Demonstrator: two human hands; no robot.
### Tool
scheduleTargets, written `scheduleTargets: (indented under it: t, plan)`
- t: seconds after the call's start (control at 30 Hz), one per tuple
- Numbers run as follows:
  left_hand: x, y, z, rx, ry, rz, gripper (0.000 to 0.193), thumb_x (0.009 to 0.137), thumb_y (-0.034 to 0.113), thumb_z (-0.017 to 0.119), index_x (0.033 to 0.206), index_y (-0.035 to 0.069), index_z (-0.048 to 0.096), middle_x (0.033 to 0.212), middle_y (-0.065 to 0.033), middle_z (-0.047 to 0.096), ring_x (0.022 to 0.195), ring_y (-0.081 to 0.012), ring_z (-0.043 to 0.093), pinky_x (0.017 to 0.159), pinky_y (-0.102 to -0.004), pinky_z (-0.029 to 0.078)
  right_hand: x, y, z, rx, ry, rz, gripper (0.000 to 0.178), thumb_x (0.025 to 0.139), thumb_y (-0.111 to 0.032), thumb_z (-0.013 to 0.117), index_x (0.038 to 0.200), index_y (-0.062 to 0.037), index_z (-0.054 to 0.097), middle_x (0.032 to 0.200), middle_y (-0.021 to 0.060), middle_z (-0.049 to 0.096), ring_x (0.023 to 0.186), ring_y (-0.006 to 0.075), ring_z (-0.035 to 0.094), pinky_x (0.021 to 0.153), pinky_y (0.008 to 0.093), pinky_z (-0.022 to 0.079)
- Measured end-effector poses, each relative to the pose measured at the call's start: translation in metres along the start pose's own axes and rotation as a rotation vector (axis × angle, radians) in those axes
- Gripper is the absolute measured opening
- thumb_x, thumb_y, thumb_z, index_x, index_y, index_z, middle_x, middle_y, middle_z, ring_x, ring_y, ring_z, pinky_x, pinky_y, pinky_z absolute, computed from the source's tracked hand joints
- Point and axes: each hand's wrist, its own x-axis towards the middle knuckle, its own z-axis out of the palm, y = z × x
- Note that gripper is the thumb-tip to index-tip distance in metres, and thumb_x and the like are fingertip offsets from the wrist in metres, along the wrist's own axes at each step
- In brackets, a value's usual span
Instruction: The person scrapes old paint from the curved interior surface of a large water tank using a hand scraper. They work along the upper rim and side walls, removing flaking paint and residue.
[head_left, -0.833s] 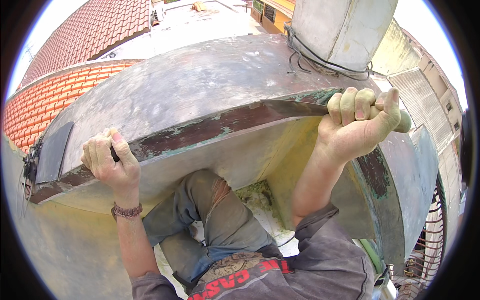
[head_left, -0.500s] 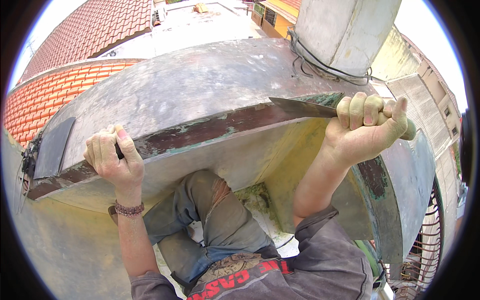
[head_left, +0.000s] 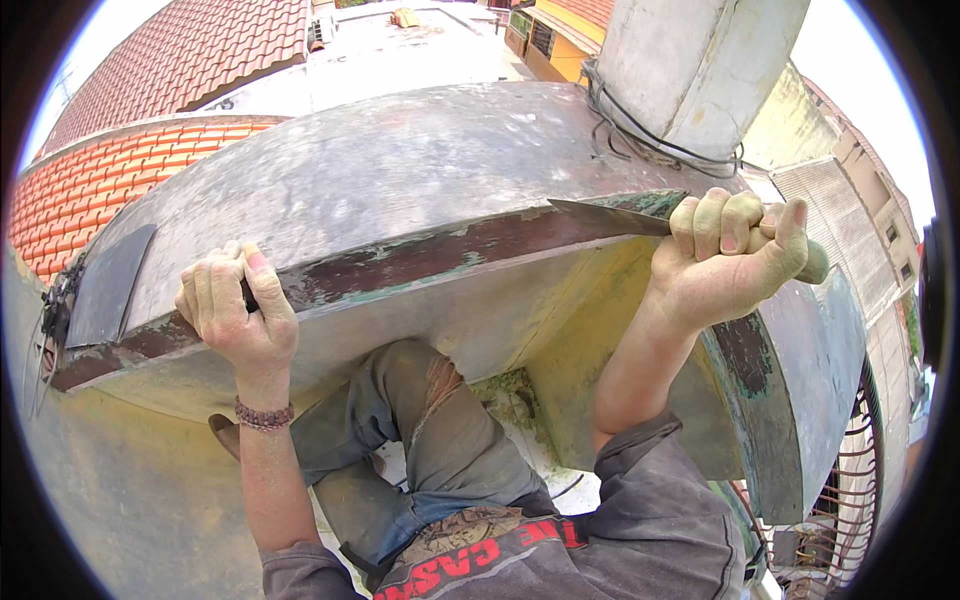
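Observation:
My right hand [head_left: 735, 240] is wrapped round the rounded handle [head_left: 815, 262] of a scraper. Its thin grey metal blade [head_left: 615, 219] points left and lies along the brown edge strip [head_left: 450, 250] of a curved concrete ledge [head_left: 350, 165]. The strip's paint is worn, with green patches showing. Further left, my left hand [head_left: 235, 300] is closed at the same edge, fingers curled and thumb bent over. A small dark patch shows between thumb and fingers; I cannot make out whether it is a held thing or the strip behind.
A pale square post [head_left: 700, 75] rises from the ledge, with black cable [head_left: 650, 135] round its base. A dark flat sheet [head_left: 112, 288] lies at the ledge's left end beside tangled wires. My bent knee [head_left: 410, 375] is below the ledge. Curved metal bars [head_left: 850, 480] stand at lower right.
My left hand has shifted slightly right along the edge. The scraper blade's tip has moved a little right and down, my right hand still gripping the handle.

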Motion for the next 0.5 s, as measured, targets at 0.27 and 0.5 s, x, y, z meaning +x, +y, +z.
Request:
scheduleTargets:
  t: [0.27, 0.5]
  plan:
    - [-0.001, 0.0, 0.0, 0.01, -0.004, -0.013, 0.008, 0.087, 0.009, 0.059, 0.084, 0.002, 0.063, 0.085, -0.0087, 0.063, 0.081, -0.0238, 0.057, 0.079, -0.0344, 0.038, 0.011, -0.004, 0.009, -0.082, -0.4, -0.047, 0.041, 0.092, -0.023, 0.051, 0.056, -0.0137, 0.034, 0.044, -0.0027, 0.03, 0.033, 0.0085, 0.026, 0.031, 0.0264, 0.025]
    - [0.0, 0.0, -0.002, 0.002, 0.006, -0.003, 0.009, 0.087, 0.009, 0.059, 0.083, 0.002, 0.062, 0.085, -0.0089, 0.063, 0.081, -0.024, 0.057, 0.079, -0.0346, 0.038, 0.024, -0.018, -0.008, -0.04, -0.295, -0.018, 0.048, 0.094, -0.027, 0.046, 0.056, -0.0177, 0.019, 0.044, -0.0038, 0.024, 0.035, 0.0071, 0.02, 0.031, 0.0251, 0.018]
